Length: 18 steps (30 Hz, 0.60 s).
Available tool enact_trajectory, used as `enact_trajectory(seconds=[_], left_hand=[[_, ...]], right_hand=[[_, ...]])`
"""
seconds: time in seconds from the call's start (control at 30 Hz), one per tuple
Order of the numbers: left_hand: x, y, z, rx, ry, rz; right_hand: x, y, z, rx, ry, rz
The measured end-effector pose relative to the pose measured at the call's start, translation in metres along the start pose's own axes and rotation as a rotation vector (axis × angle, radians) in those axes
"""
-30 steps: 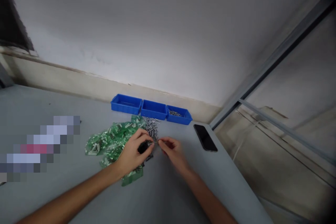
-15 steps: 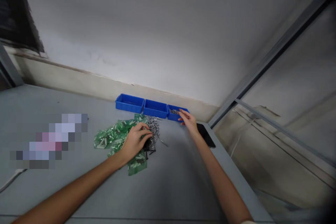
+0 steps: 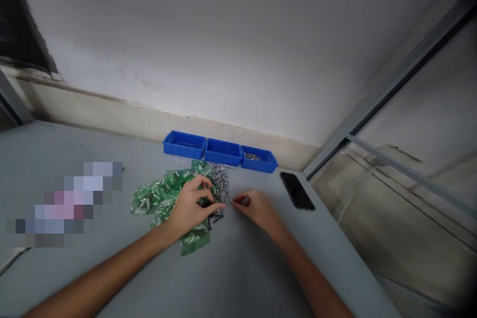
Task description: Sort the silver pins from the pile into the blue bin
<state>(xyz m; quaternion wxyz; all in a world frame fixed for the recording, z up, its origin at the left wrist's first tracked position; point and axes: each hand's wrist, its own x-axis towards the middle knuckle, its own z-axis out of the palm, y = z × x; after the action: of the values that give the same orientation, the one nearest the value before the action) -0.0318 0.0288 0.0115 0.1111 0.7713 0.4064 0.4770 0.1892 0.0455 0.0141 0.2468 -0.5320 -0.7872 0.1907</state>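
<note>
My right hand (image 3: pixel 255 207) pinches a small silver screw (image 3: pixel 231 200) between thumb and fingertips, just right of a loose pile of silver screws (image 3: pixel 220 179). Over the left part of that pile rests my left hand (image 3: pixel 196 201), its thumb spread away from its curled fingers, with nothing visible between them. Under and around it lie green plastic bags (image 3: pixel 162 191) with metal and white pieces inside. A few dark screws (image 3: pixel 217 216) stick out below the left thumb. Some silver screws lie in the right blue bin (image 3: pixel 269 163).
Two more blue bins, a left one (image 3: pixel 183 150) and a middle one (image 3: pixel 223 158), stand in the same row along the wall. A black phone (image 3: pixel 297 192) lies near the table's right edge. A blurred-out object (image 3: pixel 70 198) is on the left, with a cable.
My right hand has come back from the right blue bin to the edge of the screw pile and now pinches a screw. My left thumb has stretched out a little.
</note>
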Motion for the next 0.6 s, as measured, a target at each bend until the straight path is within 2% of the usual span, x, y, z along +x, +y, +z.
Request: enact_trajectory(seconds=[0.13,0.27,0.43,0.6], left_hand=[[-0.004,0.001,0.005,-0.016,-0.032,-0.003],[-0.006,0.003,0.007,-0.06,-0.057,-0.033],[-0.004,0.006,0.004,-0.131,-0.048,-0.06],[-0.002,0.008,0.002,-0.188,-0.012,-0.019]], right_hand=[[0.004,-0.007,-0.005,0.091,0.03,0.062],[0.002,-0.031,-0.01,0.292,-0.008,0.038],[-0.005,-0.048,-0.001,0.446,-0.011,0.035],[-0.007,-0.053,0.006,0.452,0.021,0.053]])
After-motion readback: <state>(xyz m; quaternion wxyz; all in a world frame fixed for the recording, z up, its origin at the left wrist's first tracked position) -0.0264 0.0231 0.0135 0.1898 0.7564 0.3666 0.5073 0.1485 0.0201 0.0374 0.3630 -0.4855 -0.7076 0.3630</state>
